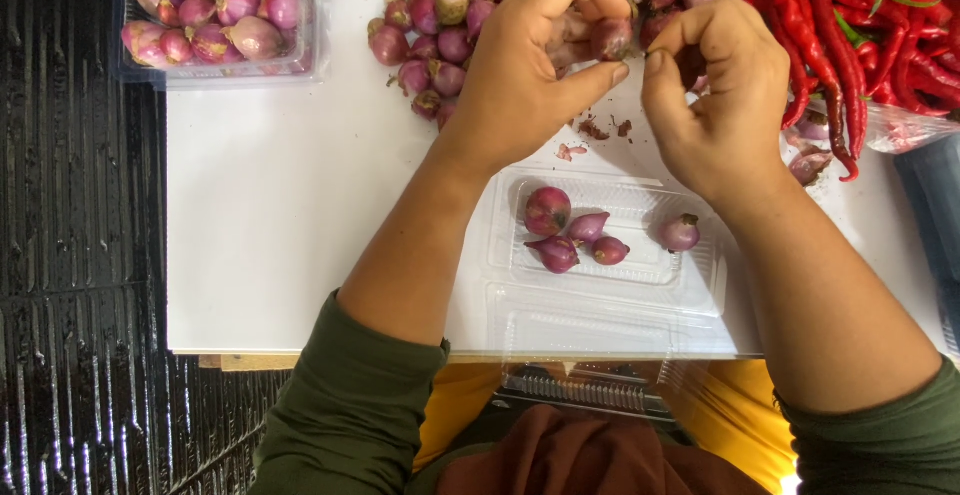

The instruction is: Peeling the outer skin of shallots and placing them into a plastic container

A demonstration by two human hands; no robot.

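My left hand (535,60) holds a small purple shallot (610,37) between thumb and fingers above the white table (290,215). My right hand (715,90) pinches at the shallot's edge with thumb and forefinger. Below both hands lies an open clear plastic tray (700,290) with several peeled shallots (575,230) in it. A heap of loose shallots (450,15) sits behind my left hand.
A clear box full of shallots (215,15) stands at the back left. Red chillies (850,45) are piled at the back right, partly on a plastic bag. Bits of shallot skin (590,135) lie near the hands. Dark ribbed flooring (80,255) borders the table's left edge.
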